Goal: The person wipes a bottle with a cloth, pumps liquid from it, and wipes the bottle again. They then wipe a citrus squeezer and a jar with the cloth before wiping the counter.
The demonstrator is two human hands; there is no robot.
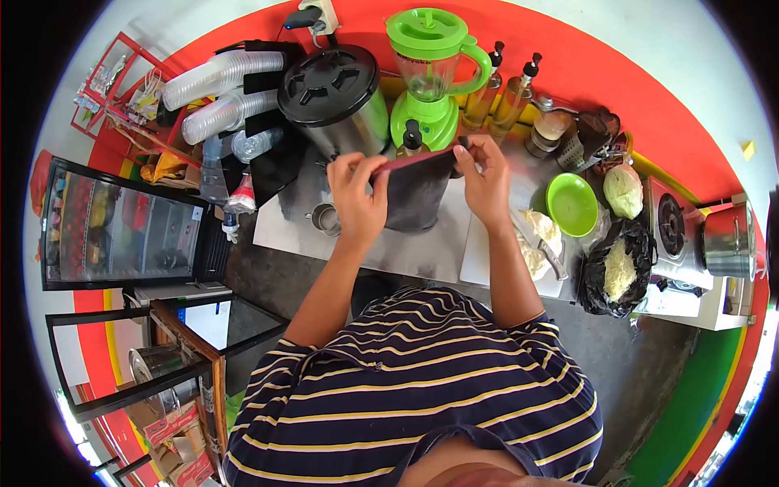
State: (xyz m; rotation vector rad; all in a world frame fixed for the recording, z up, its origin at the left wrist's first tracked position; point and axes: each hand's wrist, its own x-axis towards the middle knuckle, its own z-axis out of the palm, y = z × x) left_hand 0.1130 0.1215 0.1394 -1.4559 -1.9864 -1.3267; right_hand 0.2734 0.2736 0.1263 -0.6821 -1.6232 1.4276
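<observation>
A black bag (414, 199) with a dark red strip along its top edge stands upright over the steel counter. My left hand (358, 199) pinches the left end of that top edge. At its right end, the thumb and fingers of my right hand (485, 178) are closed on the edge. What is inside the bag is hidden. Below my left hand a small metal cup (325, 217) stands on the counter. Beside my right forearm, shredded cabbage (531, 235) lies on a white cutting board (480, 258) with a knife (552, 258), partly covered by the arm.
Behind the bag stand a green blender (426, 73), a steel drum with a black lid (333, 89) and oil bottles (511, 101). To the right are a green bowl (571, 204), a cabbage (623, 191), a black plastic bag (596, 280) of shreds and a stove (670, 219).
</observation>
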